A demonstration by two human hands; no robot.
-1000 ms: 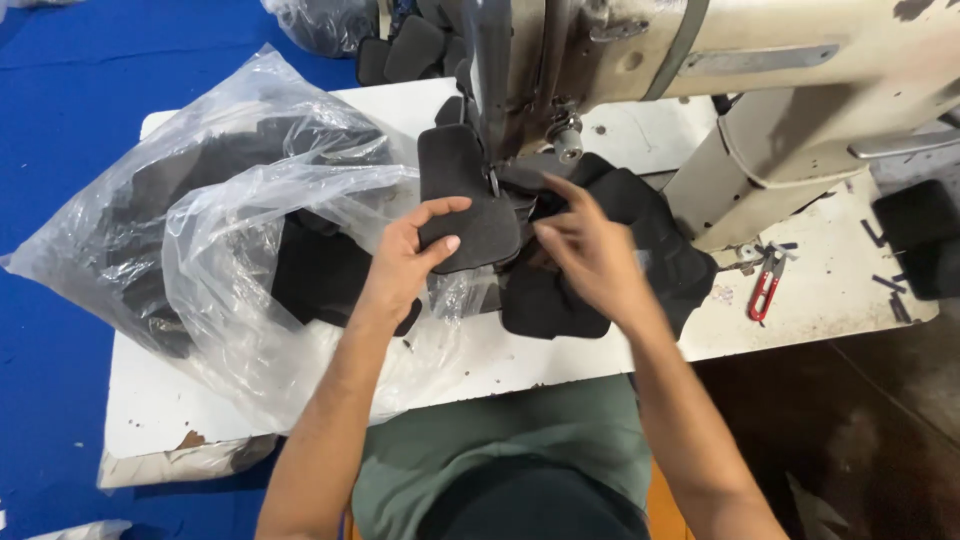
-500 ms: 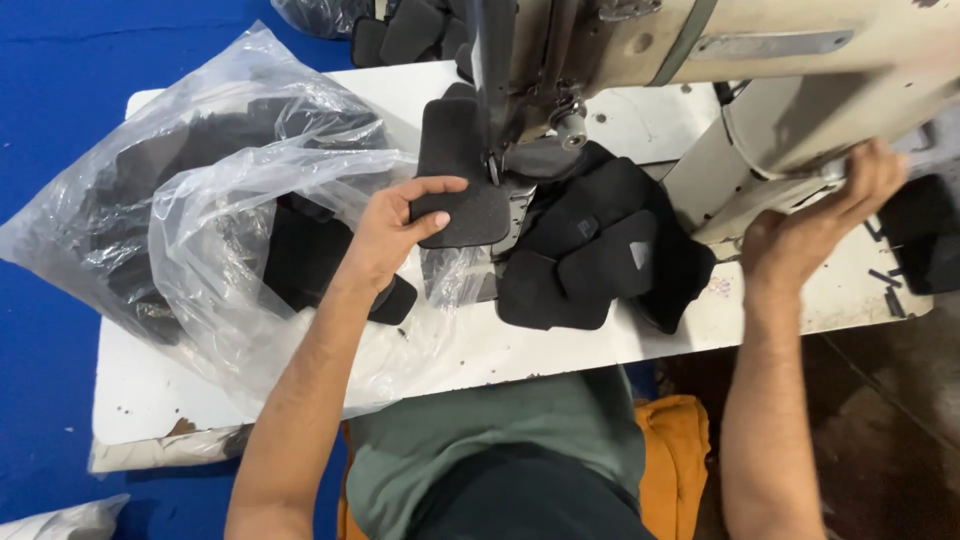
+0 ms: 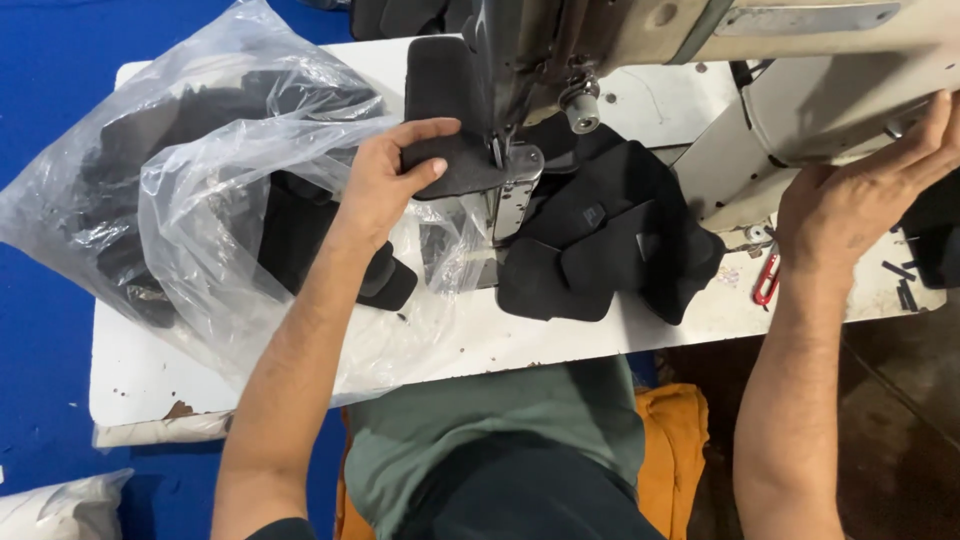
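My left hand point(image 3: 385, 180) pinches the near edge of a flat black fabric piece point(image 3: 440, 110) lying under the needle of a beige sewing machine point(image 3: 640, 30). My right hand point(image 3: 860, 195) is far to the right, wrapped around the machine's round end by the handwheel point(image 3: 820, 120). A heap of black sewn pieces point(image 3: 600, 245) lies on the white table point(image 3: 480, 340) just right of the needle post.
A large clear plastic bag point(image 3: 190, 190) full of black pieces covers the table's left side. Red snips point(image 3: 767, 280) lie at the right by the machine base. More black pieces point(image 3: 935, 240) sit at the far right. Blue floor covering point(image 3: 40, 90) is on the left.
My right hand left the black pieces and moved right to the machine's end. My left hand stayed on the black piece at the needle.
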